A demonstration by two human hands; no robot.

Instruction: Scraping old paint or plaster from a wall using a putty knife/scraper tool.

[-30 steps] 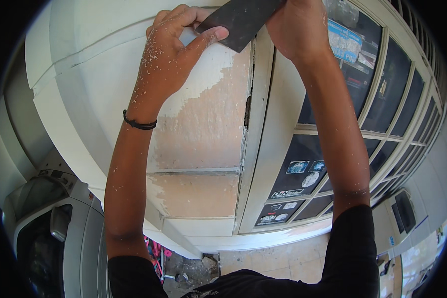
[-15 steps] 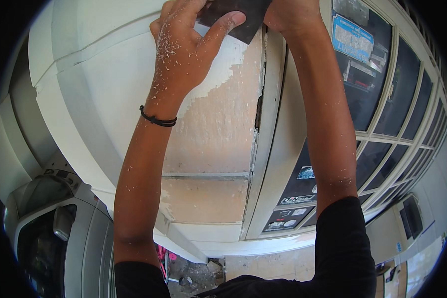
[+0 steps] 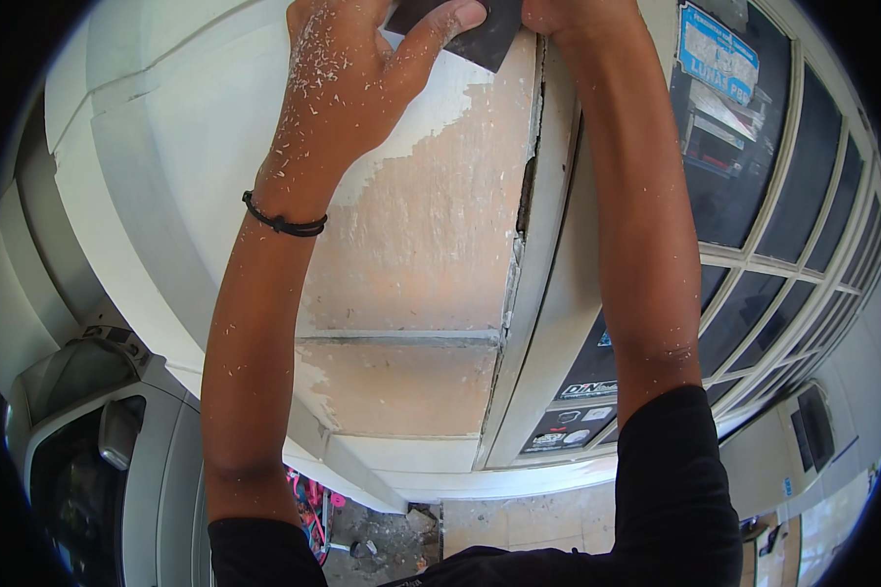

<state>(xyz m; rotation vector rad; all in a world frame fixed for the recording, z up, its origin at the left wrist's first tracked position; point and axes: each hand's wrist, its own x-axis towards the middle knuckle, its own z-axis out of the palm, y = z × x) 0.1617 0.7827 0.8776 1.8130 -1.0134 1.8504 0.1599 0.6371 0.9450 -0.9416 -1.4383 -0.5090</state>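
At the top edge, my left hand [image 3: 347,73] grips a dark grey, stiff-looking sheet, seemingly sandpaper [image 3: 489,44], its thumb lying across the face. White paint flakes cling to this hand and wrist, above a black cord bracelet [image 3: 284,223]. Close by the sheet's right side is my right hand [image 3: 582,15], fingers curled and largely cut off by the frame; what it holds is hidden. Both hands are raised before a white-painted panel [image 3: 421,215], where a large ragged-edged patch shows bare, pinkish-tan material.
A cracked, gapped joint [image 3: 524,215] runs down the panel's right side beside a frame. Further right stands a white-barred window [image 3: 744,245] with stickers. A grey car [image 3: 117,460] is at lower left, near pink items [image 3: 313,504] on the ground. A thin ledge [image 3: 401,338] crosses the panel.
The view has shifted slightly. My left hand and the dark sheet sit a little higher and further left in the picture, while the right hand also appears higher.
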